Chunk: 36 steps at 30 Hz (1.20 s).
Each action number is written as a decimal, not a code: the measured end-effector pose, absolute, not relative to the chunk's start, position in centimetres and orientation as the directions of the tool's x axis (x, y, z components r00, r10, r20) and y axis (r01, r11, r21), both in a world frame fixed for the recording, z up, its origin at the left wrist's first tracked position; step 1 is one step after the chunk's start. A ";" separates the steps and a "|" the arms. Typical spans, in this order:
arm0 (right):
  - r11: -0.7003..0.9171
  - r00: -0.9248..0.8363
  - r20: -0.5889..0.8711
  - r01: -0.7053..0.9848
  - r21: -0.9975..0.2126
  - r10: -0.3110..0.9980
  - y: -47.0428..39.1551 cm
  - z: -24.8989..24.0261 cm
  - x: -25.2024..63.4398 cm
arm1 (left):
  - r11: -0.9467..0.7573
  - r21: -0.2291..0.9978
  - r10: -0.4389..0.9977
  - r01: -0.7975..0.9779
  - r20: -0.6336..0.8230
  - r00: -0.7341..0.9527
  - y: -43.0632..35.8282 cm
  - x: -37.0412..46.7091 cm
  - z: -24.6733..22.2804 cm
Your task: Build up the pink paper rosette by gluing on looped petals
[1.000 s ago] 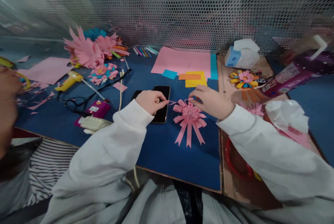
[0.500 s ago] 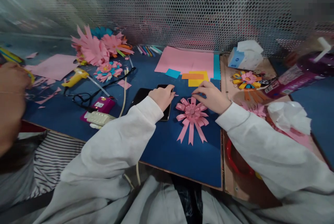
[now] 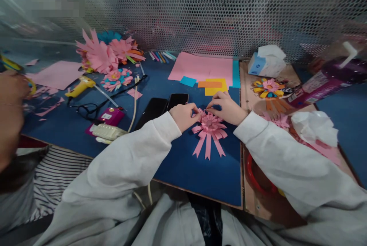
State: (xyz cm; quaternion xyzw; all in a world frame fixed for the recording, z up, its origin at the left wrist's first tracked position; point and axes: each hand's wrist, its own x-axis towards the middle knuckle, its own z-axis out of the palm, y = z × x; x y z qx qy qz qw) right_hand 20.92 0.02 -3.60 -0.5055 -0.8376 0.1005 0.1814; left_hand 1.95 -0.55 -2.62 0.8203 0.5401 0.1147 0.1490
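A pink paper rosette (image 3: 208, 125) with looped petals and notched tails lies flat on the blue tabletop in front of me. My left hand (image 3: 183, 117) is closed in a pinch at its upper left petals. A thin pale loop shows just above the left knuckles, perhaps part of a slender pink strip in those fingers. From the upper right, my right hand (image 3: 226, 109) pinches at the rosette's top edge, thumb and forefinger together. What exactly lies between those fingertips is too small to make out. Two dark phones (image 3: 156, 109) rest beside and partly behind my left hand.
Pink sheets (image 3: 205, 66) and coloured paper pieces lie behind. To the left are a yellow glue gun (image 3: 82, 87), cables, a purple box (image 3: 110, 118) and paper flowers (image 3: 100, 54). Another person's hand (image 3: 13, 89) works there. A tissue box (image 3: 266, 62) and purple bottle (image 3: 329, 81) stand right.
My left hand has moved right, from over the phone to the rosette's upper left petals. My right hand has shifted slightly left along its top. The rosette stays in place.
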 end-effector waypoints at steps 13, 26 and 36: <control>0.405 -0.292 0.302 0.796 -0.450 0.908 0.0 -3.4 20.9 | -0.383 0.445 0.922 0.809 0.133 0.363 0.5 1.1 -2.2; 0.120 0.059 0.224 0.697 -0.707 0.973 1.4 -4.0 22.3 | -0.254 0.407 0.967 0.877 0.140 0.214 3.6 0.8 -2.8; 0.191 0.023 0.325 0.771 -0.608 0.945 2.0 -5.8 22.9 | -0.208 0.261 0.973 0.943 0.156 0.171 3.7 1.3 -3.4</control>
